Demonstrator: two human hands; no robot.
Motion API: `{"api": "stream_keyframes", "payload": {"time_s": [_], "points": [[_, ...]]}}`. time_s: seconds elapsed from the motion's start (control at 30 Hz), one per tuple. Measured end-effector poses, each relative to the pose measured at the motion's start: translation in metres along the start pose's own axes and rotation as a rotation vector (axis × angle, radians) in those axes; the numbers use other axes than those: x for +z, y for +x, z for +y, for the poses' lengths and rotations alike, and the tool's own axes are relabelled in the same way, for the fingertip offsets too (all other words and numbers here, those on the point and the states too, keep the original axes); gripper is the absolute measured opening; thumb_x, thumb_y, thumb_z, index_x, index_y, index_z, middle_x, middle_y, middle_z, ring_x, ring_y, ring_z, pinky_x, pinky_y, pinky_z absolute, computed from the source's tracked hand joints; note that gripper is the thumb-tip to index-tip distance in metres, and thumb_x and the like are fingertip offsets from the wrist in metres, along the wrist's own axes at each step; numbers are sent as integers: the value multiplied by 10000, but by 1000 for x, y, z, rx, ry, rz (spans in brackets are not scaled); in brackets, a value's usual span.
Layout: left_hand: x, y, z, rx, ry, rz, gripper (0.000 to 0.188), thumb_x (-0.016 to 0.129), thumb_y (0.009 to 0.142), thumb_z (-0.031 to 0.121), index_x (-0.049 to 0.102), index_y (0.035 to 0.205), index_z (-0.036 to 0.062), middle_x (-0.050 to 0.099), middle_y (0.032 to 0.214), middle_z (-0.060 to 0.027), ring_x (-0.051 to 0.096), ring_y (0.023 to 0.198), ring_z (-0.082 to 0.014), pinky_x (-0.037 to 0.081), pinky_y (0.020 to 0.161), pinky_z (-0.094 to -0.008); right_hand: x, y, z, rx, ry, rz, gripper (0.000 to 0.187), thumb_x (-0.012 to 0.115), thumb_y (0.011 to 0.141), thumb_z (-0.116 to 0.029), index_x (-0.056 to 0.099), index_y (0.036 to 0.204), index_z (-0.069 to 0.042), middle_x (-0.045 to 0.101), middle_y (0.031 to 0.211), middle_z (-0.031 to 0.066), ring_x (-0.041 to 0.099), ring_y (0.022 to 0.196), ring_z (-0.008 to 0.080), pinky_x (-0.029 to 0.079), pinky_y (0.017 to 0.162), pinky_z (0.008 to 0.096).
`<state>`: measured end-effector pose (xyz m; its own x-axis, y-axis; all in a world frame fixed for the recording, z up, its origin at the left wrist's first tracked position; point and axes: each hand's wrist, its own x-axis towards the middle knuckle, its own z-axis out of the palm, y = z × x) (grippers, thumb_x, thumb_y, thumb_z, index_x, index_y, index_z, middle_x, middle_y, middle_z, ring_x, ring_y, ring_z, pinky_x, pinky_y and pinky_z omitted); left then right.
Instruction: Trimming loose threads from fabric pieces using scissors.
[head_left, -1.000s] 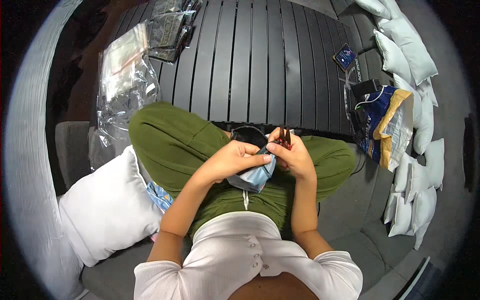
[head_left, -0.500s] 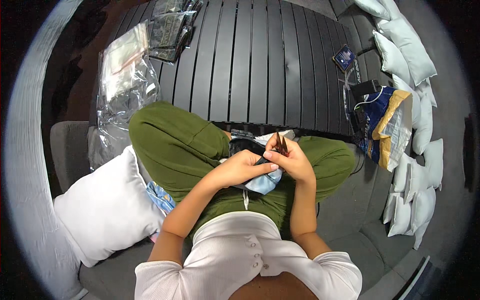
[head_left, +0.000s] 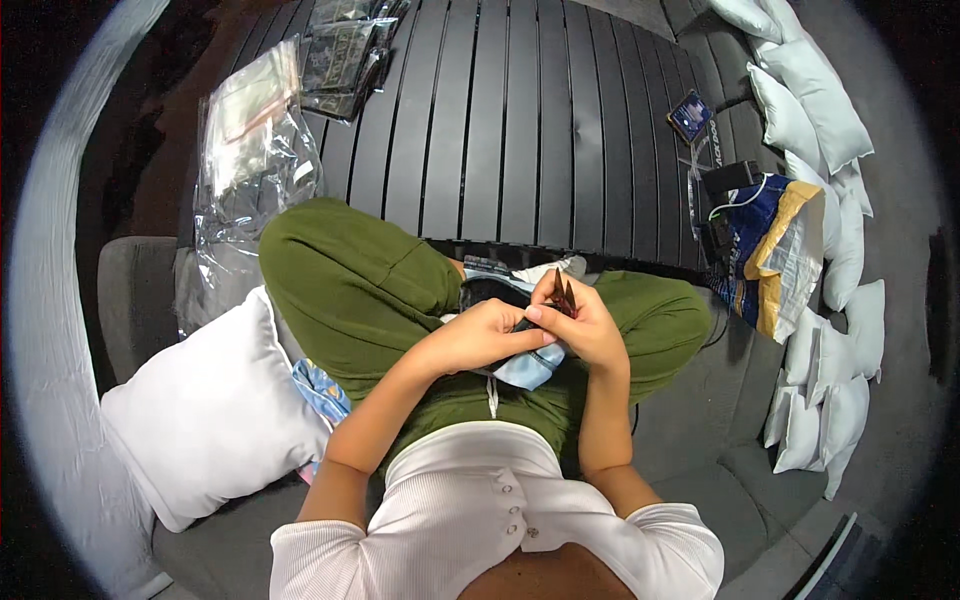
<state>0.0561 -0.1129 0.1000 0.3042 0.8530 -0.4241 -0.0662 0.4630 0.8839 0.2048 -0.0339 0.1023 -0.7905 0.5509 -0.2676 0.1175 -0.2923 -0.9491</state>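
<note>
Over my crossed legs I hold a light blue and dark piece of cloth (head_left: 530,372). My left hand (head_left: 478,337) is closed on it, with thumb and fingers pinching near the dark edge. My right hand (head_left: 590,325) meets it at the same edge, its thumb and fingertip pressed together. A pair of small dark thread snips (head_left: 563,292) is tucked in my right hand, the pointed blades sticking up past the fingers. My fingers hide the snips' handles and the pinched spot of the cloth.
Ahead stands a black slatted table (head_left: 500,120). Clear plastic bags (head_left: 250,150) and dark packets (head_left: 345,60) lie at its left, a phone (head_left: 690,116) at its right. A white pillow (head_left: 215,410) sits left; a blue and yellow bag (head_left: 770,250) and several small white cushions (head_left: 815,100) are right.
Both hands keep their grip in nearly the same place over my lap. Only very slight shifts of the fingers and the view show.
</note>
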Motion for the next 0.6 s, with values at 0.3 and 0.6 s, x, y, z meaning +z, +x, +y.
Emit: {"api": "stream_keyframes", "payload": {"time_s": [0.3, 0.6], "points": [[-2, 1, -17, 77, 3, 13, 376, 557, 839, 299, 498, 561, 51, 354, 483, 85, 275, 460, -12, 210, 399, -228, 6, -1, -7, 35, -39, 5, 126, 591, 797, -89, 486, 763, -29, 443, 689, -32, 396, 623, 29, 329, 546, 182], [-12, -18, 14, 17, -238, -186, 267, 607, 816, 207, 552, 621, 33, 417, 556, 93, 312, 506, 5, 231, 430, -194, 5, -10, -13, -36, 54, 98, 117, 598, 789, -102, 495, 759, -55, 427, 659, -63, 349, 566, 9, 272, 496, 165]]}}
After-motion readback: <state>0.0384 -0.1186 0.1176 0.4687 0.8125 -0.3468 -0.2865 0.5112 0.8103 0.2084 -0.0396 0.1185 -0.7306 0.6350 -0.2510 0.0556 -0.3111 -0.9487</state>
